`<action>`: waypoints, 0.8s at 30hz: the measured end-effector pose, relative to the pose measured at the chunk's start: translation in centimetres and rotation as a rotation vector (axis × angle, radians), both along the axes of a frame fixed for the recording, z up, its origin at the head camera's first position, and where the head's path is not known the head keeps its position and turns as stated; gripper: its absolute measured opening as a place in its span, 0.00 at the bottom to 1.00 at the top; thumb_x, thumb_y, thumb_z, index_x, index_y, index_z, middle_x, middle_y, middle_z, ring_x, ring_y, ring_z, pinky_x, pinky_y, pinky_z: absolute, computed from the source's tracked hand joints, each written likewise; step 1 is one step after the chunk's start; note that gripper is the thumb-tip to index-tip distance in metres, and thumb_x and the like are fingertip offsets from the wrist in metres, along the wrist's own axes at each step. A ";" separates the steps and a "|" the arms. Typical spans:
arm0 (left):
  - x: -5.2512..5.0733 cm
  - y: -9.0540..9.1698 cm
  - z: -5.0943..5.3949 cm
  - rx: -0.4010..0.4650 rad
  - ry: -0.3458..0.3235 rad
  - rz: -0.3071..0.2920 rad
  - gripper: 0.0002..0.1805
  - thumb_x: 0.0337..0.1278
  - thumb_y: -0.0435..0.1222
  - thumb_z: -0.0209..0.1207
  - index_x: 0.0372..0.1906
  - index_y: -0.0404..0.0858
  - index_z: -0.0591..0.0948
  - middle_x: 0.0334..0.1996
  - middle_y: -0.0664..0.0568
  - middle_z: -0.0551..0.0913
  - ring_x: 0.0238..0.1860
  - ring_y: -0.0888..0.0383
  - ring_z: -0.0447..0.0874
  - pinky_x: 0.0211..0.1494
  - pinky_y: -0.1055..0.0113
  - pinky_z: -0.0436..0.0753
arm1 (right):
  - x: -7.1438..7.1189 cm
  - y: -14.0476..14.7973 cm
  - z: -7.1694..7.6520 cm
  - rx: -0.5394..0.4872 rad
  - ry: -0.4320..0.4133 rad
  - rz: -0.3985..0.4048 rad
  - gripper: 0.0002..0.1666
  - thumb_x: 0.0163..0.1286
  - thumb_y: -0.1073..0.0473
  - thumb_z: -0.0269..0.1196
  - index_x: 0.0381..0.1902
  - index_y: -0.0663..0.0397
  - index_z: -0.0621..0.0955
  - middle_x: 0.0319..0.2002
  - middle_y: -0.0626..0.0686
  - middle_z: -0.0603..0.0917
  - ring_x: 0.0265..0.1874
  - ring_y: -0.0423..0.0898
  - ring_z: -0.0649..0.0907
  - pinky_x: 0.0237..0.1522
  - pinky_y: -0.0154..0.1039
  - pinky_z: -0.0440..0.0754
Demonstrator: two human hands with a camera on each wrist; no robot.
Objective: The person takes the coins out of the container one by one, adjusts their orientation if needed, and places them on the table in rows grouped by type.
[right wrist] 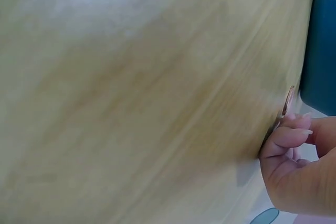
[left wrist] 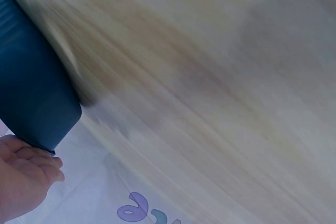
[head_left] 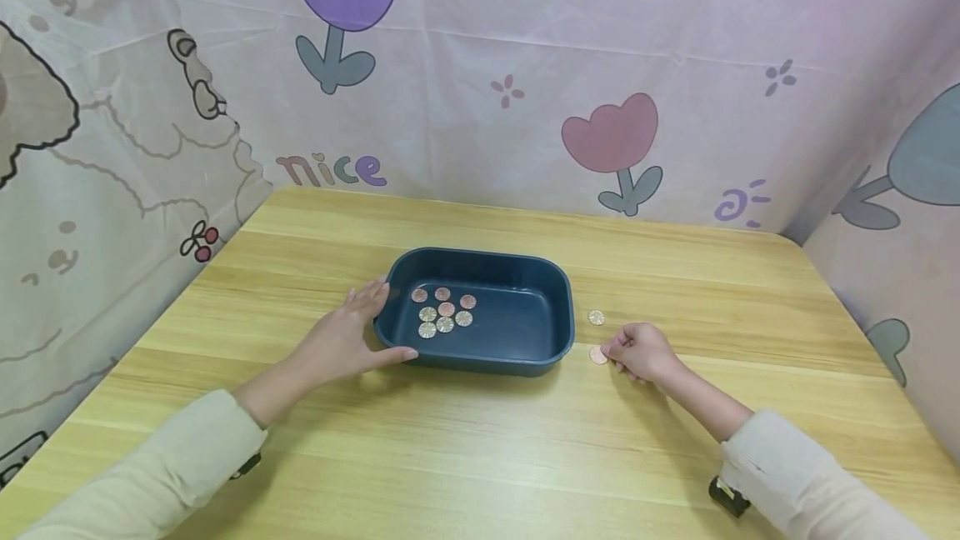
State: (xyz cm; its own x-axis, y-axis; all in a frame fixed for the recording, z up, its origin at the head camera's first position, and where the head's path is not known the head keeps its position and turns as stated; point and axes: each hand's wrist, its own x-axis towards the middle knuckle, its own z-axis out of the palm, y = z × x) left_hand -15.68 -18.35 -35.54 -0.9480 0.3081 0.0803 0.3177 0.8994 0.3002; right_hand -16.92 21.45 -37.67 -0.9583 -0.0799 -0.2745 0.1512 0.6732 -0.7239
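Observation:
A dark blue rectangular tray sits mid-table with several copper-coloured and gold-coloured coins flat in its left half. My left hand rests against the tray's left end, fingers along the rim and thumb stretched along the front wall. In the left wrist view, its fingertips touch the tray's rim. To the tray's right, my right hand pinches a copper-coloured coin by its edge. The right wrist view shows that coin nearly edge-on at the fingertips. A gold-coloured coin lies just beyond it.
The wood-grain table meets a printed cloth backdrop at the back and sides. Beneath each sleeve cuff a small black device shows.

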 end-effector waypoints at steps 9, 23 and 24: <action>0.0 0.0 0.1 0.003 -0.003 0.000 0.59 0.38 0.68 0.59 0.68 0.29 0.60 0.71 0.38 0.55 0.71 0.38 0.53 0.71 0.45 0.57 | 0.0 -0.1 1.0 0.006 0.100 0.024 0.07 0.66 0.66 0.54 0.30 0.67 0.74 0.18 0.51 0.76 0.14 0.38 0.70 0.13 0.25 0.66; 0.0 -0.1 0.0 -0.008 -0.009 -0.001 0.60 0.38 0.70 0.57 0.68 0.30 0.59 0.71 0.38 0.55 0.70 0.35 0.52 0.69 0.43 0.59 | -0.7 -3.3 4.7 -0.148 0.348 0.059 0.10 0.64 0.63 0.60 0.29 0.67 0.75 0.14 0.46 0.72 0.10 0.36 0.68 0.12 0.28 0.67; 0.0 -0.1 0.0 -0.009 -0.008 -0.002 0.60 0.38 0.70 0.57 0.68 0.30 0.59 0.71 0.37 0.55 0.70 0.35 0.52 0.70 0.43 0.59 | -0.8 -3.7 4.9 -0.170 0.350 0.063 0.10 0.64 0.64 0.60 0.29 0.68 0.75 0.15 0.47 0.73 0.10 0.36 0.68 0.13 0.27 0.67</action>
